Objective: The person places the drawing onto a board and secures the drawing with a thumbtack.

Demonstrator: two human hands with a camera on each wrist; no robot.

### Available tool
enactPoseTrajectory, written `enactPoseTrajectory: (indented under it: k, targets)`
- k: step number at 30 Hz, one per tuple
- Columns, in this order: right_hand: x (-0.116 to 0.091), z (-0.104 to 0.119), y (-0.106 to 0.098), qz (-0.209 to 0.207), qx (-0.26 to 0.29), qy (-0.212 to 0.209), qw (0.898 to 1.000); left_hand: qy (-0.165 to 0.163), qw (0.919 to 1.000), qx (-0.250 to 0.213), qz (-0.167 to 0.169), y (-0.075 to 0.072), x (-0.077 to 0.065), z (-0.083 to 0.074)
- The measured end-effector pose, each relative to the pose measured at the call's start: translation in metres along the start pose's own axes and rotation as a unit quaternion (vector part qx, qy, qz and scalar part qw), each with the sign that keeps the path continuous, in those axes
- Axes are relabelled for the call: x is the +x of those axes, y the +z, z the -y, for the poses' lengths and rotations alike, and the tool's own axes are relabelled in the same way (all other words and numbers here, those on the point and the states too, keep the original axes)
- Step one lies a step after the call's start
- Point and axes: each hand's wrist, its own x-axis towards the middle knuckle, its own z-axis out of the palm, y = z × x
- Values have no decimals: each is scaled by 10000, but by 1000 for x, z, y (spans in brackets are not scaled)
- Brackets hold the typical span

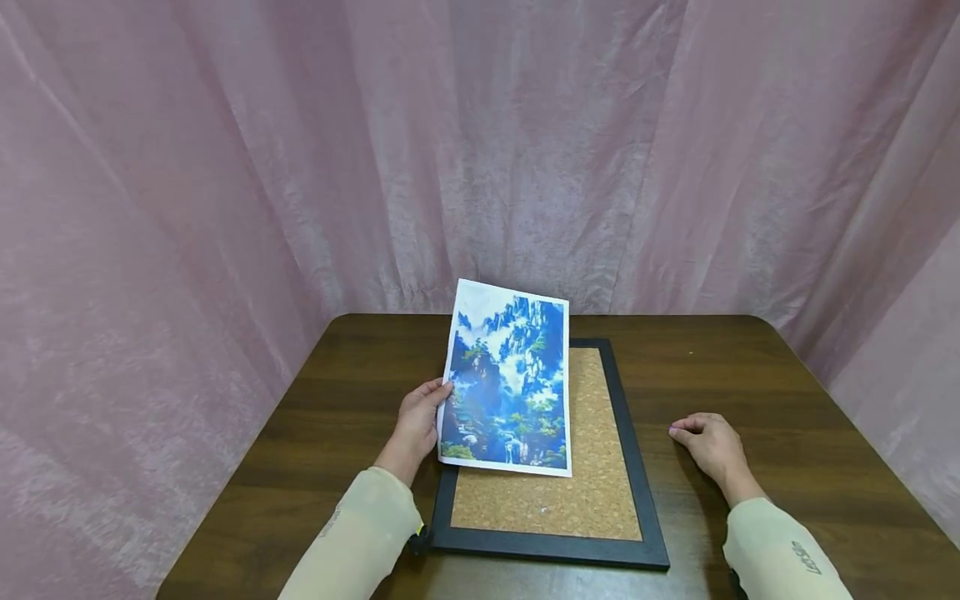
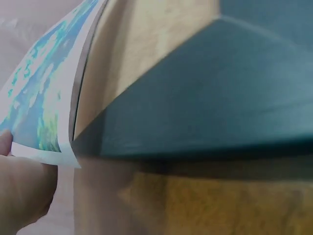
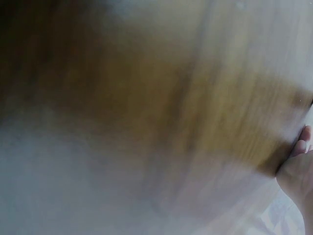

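Note:
My left hand [image 1: 420, 417] pinches a landscape print [image 1: 506, 383] by its left edge, thumb on the front. White-bordered, the print shows blue mountains, mist and green trees. It is raised at a tilt over a black-framed cork board [image 1: 555, 508] and hides the board's upper left. In the left wrist view, the print's lower corner [image 2: 63, 152] overlaps the end of the dark frame [image 2: 195, 103]. To the right of the board, my right hand [image 1: 712, 450] is low over the table, thumb and forefinger together on a tiny purple thing [image 1: 672, 430] too small to identify.
The brown wooden table [image 1: 315, 467] has rounded far corners. Behind it and along both sides hang pink curtains [image 1: 525, 167]. A small pale speck [image 1: 543, 509] shows on the lower cork, and another tiny speck [image 1: 691, 352] lies on the table at the right.

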Motion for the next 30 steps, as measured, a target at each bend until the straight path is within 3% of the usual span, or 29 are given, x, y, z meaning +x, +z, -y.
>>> enactPoseTrajectory:
  k: [5,12,20,30]
  targets:
    - [1,-2,-1,-18,-17,-4,10000,-64,9949,978,240,12,-12,10]
    - [0,-4,0,-24,-51,-67,10000,-8,9741,2217,447,17,-26,20]
    - [-5,-4,7,-214,-68,60,9997,-38,9578,2697,989,10,-21,24]
    - [-11,13,18,-407,-112,243,9988,289,9355,3151,1571,-7,-10,23]
